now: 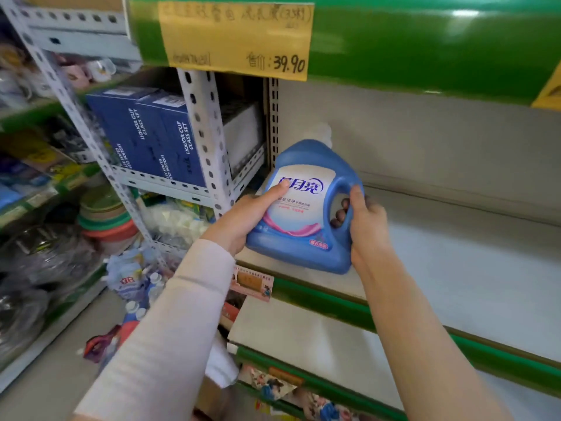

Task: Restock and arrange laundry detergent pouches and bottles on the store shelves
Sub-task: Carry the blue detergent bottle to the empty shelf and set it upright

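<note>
A blue detergent bottle (306, 208) with a white and pink label and a white cap stands at the left end of the white shelf board (455, 268), close to its front edge. My left hand (249, 217) holds the bottle's left side, thumb lying across the label. My right hand (364, 220) grips the bottle's handle on the right, fingers curled through the opening. The bottle leans slightly back toward the rear panel.
The green shelf edge above carries a yellow price tag (236, 38) reading 39.90. A perforated metal rack (200, 129) to the left holds blue glass-set boxes (151, 135). Bowls, bagged goods and loose bottles (133, 287) lie at lower left. A lower shelf (303, 335) sits beneath.
</note>
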The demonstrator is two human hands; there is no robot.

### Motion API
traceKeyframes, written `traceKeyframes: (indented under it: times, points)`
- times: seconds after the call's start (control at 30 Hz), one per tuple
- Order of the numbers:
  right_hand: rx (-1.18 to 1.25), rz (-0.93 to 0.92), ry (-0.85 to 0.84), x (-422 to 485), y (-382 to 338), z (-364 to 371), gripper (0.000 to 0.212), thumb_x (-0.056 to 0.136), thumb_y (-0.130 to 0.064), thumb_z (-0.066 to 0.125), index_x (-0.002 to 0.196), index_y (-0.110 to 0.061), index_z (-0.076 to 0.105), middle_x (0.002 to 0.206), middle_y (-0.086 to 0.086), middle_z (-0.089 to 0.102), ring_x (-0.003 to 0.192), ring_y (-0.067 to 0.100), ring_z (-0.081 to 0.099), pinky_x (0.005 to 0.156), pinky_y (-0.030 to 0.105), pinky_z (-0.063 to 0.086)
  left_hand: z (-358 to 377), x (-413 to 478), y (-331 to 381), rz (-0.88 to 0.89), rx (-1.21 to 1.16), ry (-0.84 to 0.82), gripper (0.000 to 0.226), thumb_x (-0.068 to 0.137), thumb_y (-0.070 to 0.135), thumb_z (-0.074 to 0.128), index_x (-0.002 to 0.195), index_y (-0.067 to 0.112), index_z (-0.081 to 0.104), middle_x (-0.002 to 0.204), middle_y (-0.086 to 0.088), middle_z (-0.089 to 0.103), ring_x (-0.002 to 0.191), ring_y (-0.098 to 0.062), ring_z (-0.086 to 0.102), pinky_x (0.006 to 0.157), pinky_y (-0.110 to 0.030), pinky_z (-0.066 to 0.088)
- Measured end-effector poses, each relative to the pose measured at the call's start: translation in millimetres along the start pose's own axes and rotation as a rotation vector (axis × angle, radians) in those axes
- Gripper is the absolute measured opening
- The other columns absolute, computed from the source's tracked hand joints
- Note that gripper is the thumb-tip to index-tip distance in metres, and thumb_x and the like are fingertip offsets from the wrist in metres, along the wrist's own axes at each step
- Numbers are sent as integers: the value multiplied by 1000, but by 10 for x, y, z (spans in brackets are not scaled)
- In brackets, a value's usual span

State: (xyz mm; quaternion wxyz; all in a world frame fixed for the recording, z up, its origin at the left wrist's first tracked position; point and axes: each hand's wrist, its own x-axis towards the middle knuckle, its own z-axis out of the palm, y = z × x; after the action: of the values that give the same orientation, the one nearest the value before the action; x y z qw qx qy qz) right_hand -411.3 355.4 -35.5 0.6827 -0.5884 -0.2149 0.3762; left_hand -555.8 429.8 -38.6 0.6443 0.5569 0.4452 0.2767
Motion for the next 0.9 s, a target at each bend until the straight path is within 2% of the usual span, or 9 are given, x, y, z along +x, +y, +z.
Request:
traceKeyframes:
  times: [0.1, 0.23, 0.37, 0.47, 0.6, 0.7, 0.73, 0.8, 0.9]
  points:
    - [-66, -18, -61, -80, -18, -12, 30, 99, -26, 42, 73, -12, 46, 63, 5, 46, 56, 17, 44, 49, 22, 41, 3, -206, -77, 34, -55, 85, 30, 84, 45, 61, 83, 16, 70, 74, 2, 74, 72, -10, 71, 74, -23, 55]
    - [-80, -33, -167, -202, 61, 29, 34, 99, -25, 44, 67, -15, 45, 56, 1, 42, 42, 8, 40, 51, 26, 37, -22, -488, -233, 37, -127, 233, 38, 82, 47, 62, 94, 12, 70, 91, -5, 75, 85, -17, 70, 88, -31, 52]
    - [-134, -15, -299, -399, 124, 136, 29, 98, -24, 46, 71, -15, 46, 54, 1, 41, 36, 4, 38, 43, 18, 37, -89, -822, -437, 51, -247, 348, 36, 86, 42, 59, 102, 11, 66, 94, -7, 74, 80, -15, 71, 75, -25, 56]
    - [-195, -85, -383, -522, 174, 227, 28, 97, -23, 49, 69, -16, 49, 56, -3, 47, 38, 3, 41, 48, 20, 38, -160, -1043, -607, 86, -354, 418, 34, 87, 40, 60, 103, 10, 66, 88, -3, 75, 75, -12, 71, 66, -21, 57]
    - [-391, -158, -442, -766, 441, 253, 24, 96, -35, 48, 79, -20, 57, 76, -6, 64, 61, 1, 61, 71, 29, 50, -276, -1349, -863, 114, -471, 495, 29, 87, 34, 61, 104, 11, 64, 83, 0, 75, 73, -13, 71, 65, -23, 57]
    - [-470, -80, -455, -1032, 787, 289, 27, 96, -42, 42, 94, -21, 58, 104, 7, 67, 96, 25, 64, 92, 44, 49, -381, -1591, -1177, 116, -490, 601, 32, 82, 34, 67, 104, 12, 62, 87, 0, 74, 73, -13, 71, 69, -26, 58]
    - [-491, -74, -448, -1120, 887, 311, 31, 97, -42, 40, 103, -18, 58, 111, 9, 65, 102, 28, 62, 94, 43, 48, -408, -1672, -1255, 117, -484, 641, 38, 76, 38, 72, 102, 13, 62, 88, 0, 73, 75, -13, 70, 72, -28, 58]
    - [-522, -101, -454, -1318, 1092, 356, 39, 100, -36, 37, 121, -9, 54, 117, 9, 61, 107, 24, 58, 91, 27, 47, -460, -1862, -1491, 103, -440, 706, 51, 59, 49, 73, 97, 17, 61, 95, -2, 71, 84, -17, 69, 79, -31, 56]
    - [-584, -105, -502, -1556, 1444, 380, 43, 100, -37, 37, 122, -4, 54, 120, 11, 61, 106, 19, 56, 85, 20, 42, -481, -2133, -1886, 62, -442, 779, 30, 77, 35, 71, 98, 16, 60, 97, -3, 70, 85, -16, 68, 79, -29, 56]
